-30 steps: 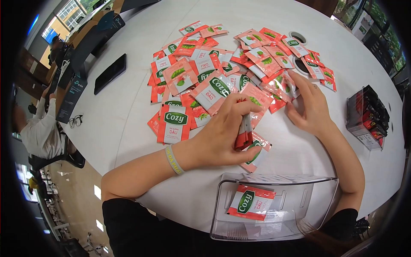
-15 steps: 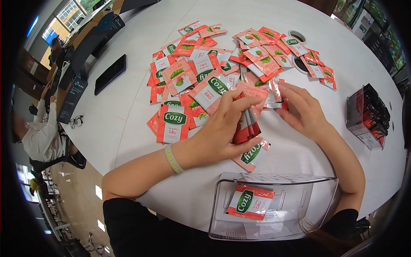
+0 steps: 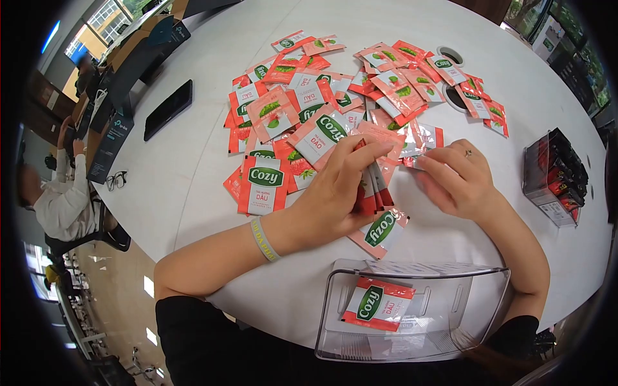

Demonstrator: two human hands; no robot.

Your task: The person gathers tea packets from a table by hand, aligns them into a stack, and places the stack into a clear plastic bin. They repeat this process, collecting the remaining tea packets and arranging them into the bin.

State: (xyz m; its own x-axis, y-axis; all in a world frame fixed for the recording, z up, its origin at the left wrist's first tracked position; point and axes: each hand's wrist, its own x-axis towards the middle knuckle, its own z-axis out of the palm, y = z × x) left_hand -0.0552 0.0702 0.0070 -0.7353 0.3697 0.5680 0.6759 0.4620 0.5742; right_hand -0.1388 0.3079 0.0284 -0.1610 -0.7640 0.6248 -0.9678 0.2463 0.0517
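Observation:
My left hand (image 3: 331, 186), with a band at the wrist, is closed around a small stack of red and white sachets (image 3: 372, 190). To its right my right hand (image 3: 458, 180) has its fingers bent over the near edge of the sachet pile; the fingertips are partly blurred, and whether they grip a sachet is unclear. Many Cozy sachets (image 3: 264, 180) lie spread in overlapping heaps beyond both hands. One sachet (image 3: 384, 233) lies just under my left hand. Near my body a clear plastic box (image 3: 444, 321) holds a Cozy sachet (image 3: 378, 303) lying flat.
A black phone (image 3: 168, 110) and glasses (image 3: 116, 181) lie on the left of the white table (image 3: 212, 83). At the right stands a clear container of dark and red packets (image 3: 555, 177). Two round holes are beside the right heap. A seated person (image 3: 67, 206) is at the far left.
My right hand has turned, its back rising and its fingers drawing slightly down from the pile. My left hand still holds the stack in nearly the same place.

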